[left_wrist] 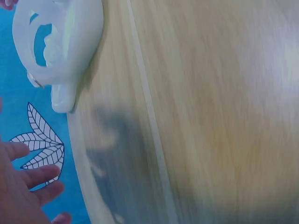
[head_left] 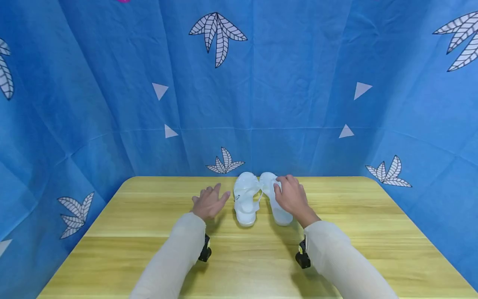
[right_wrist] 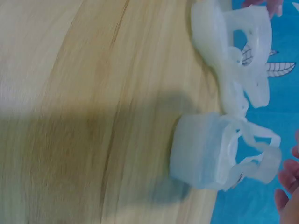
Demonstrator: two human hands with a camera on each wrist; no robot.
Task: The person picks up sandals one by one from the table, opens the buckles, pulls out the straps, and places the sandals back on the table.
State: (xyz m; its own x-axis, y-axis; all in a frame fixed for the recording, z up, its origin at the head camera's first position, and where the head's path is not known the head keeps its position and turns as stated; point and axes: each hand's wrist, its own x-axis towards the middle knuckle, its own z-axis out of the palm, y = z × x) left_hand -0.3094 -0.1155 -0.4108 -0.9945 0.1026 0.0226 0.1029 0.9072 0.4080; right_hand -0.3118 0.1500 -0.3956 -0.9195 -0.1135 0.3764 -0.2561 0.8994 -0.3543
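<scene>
Two whitish translucent sandals are on the wooden table in the head view. The left sandal (head_left: pixel 244 214) has a strap with a small buckle, and its strap hangs toward the right sandal (head_left: pixel 281 212). My left hand (head_left: pixel 210 202) hovers left of the left sandal, fingers spread, holding nothing; the left wrist view shows a gap between those fingers (left_wrist: pixel 42 176) and the sandal (left_wrist: pixel 91 37). Over the right sandal's outer side is my right hand (head_left: pixel 293 194), covering part of it. In the right wrist view its loosely bent fingers (right_wrist: pixel 288 179) appear just apart from the strap (right_wrist: pixel 268 165).
The wooden table (head_left: pixel 149 249) runs back to a blue cloth (head_left: pixel 284 62) printed with white leaves and triangles, which also hangs at both sides. Each wrist carries a small black camera (head_left: pixel 303 255). Arm shadows fall across the tabletop.
</scene>
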